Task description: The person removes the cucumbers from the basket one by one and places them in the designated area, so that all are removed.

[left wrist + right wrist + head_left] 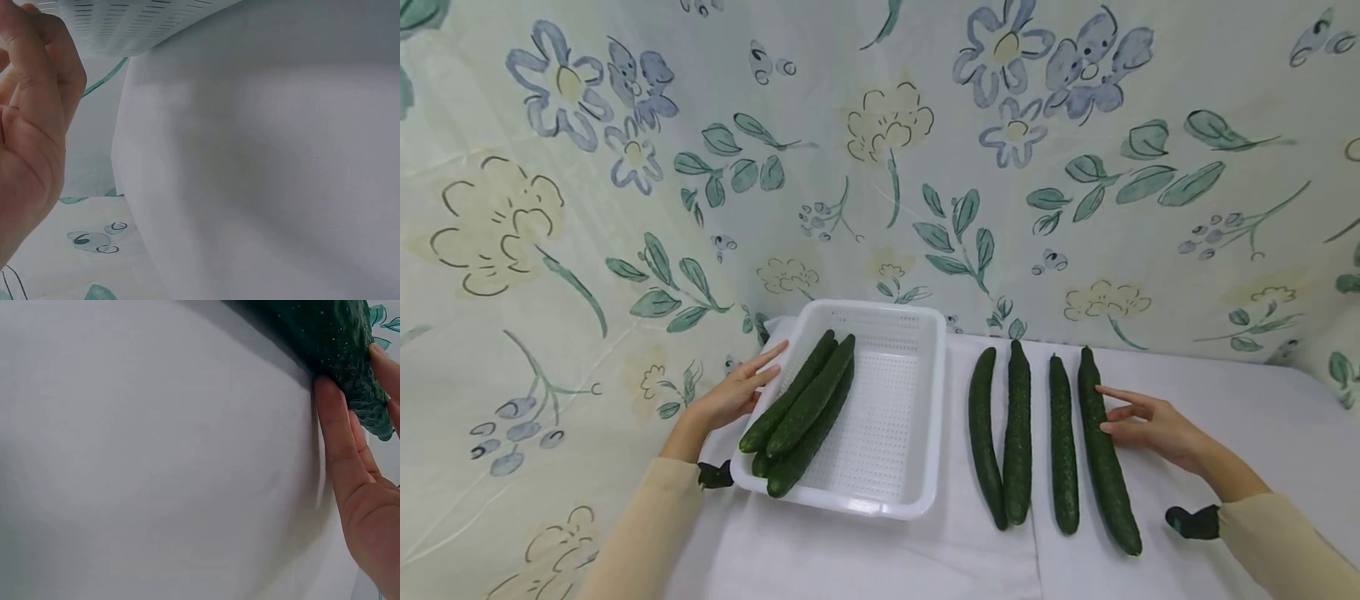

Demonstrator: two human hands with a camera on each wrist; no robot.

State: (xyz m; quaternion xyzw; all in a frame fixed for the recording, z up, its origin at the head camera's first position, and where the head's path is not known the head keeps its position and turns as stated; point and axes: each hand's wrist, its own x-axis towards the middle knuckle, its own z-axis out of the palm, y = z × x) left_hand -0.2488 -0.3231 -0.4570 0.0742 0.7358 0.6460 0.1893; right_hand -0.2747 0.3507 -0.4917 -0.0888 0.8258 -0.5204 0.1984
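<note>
A white perforated plastic basket (876,425) has several dark green cucumbers (812,392) piled along its left side. At the basket's left rim is my left hand (737,396), its fingers stretched along the edge. From below, the left wrist view shows that hand (34,119) beside the slotted basket wall (112,25), fingers partly bent. My right hand (1157,429) touches the rightmost cucumber (1105,467) with its fingertips, from the right side. In the right wrist view, the fingers (334,419) lie against the bumpy skin of this cucumber (312,337) where it meets the cloth.
Left of the touched cucumber lie a slimmer cucumber (1063,450) and a close pair, a straight cucumber (1018,442) and a curved cucumber (983,425). White cloth (970,558) covers the table. A flower-printed curtain (880,208) hangs behind it.
</note>
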